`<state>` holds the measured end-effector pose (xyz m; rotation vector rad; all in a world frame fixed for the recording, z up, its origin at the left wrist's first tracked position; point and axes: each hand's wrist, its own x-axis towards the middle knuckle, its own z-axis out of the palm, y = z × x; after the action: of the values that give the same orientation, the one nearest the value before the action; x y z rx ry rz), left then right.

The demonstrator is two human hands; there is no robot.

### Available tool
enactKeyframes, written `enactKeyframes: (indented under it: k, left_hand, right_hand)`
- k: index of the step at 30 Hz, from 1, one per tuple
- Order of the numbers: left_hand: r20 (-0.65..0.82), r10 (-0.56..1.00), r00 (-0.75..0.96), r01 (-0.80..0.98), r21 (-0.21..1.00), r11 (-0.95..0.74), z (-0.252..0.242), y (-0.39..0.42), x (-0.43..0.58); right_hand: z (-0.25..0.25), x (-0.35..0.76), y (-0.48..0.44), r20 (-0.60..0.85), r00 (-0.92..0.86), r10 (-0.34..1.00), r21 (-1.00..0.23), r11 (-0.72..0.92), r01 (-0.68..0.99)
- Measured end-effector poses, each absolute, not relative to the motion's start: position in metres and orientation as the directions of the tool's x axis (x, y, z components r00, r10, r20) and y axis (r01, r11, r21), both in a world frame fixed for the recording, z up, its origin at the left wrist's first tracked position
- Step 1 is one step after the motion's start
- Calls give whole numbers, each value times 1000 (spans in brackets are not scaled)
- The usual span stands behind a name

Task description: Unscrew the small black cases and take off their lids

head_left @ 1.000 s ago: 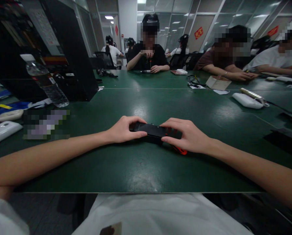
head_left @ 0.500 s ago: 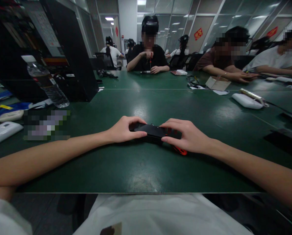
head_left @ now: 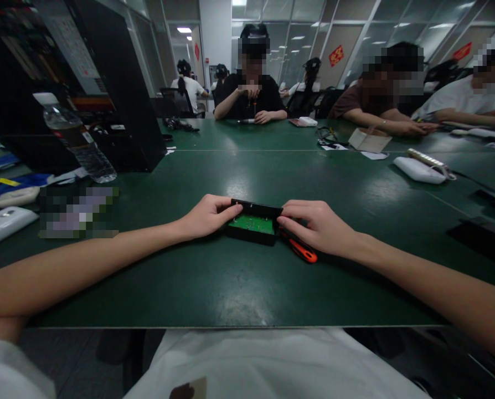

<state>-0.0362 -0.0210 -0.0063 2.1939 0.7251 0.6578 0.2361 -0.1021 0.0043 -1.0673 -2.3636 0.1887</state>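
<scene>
A black box [head_left: 251,236] rests on the green table in front of me, with a green circuit board [head_left: 253,223] showing inside it. Its black cover [head_left: 258,208] is tilted up along the far side. My left hand [head_left: 208,216] pinches the cover's left end between thumb and fingers. At the cover's right end, my right hand [head_left: 318,226] grips it the same way. A tool with an orange and black handle [head_left: 305,252] lies on the table just below my right hand, its other end hidden.
Left on the green table [head_left: 181,288] are a water bottle [head_left: 79,141], a white device [head_left: 6,226] and a black cabinet [head_left: 118,83]. To the right are a white case [head_left: 419,170] and a paper box [head_left: 369,139]. People sit across and to the right.
The cover has been lifted and tilted up away from me between both hands, and the circuit board inside has come into view. More of the orange handle shows.
</scene>
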Motion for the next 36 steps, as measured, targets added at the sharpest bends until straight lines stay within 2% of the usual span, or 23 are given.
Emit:
enactKeyframes:
  k: [13,36]
  left_hand:
    - [274,728,628,221,834,-505,-6,-18,-37]
    - [325,732,599,204,822,-532,-2,-23,-37]
  right_hand:
    - [3,238,-100,428,-478,767,-372,631,681]
    - [0,239,-99,426,-489,761,-380,641,667]
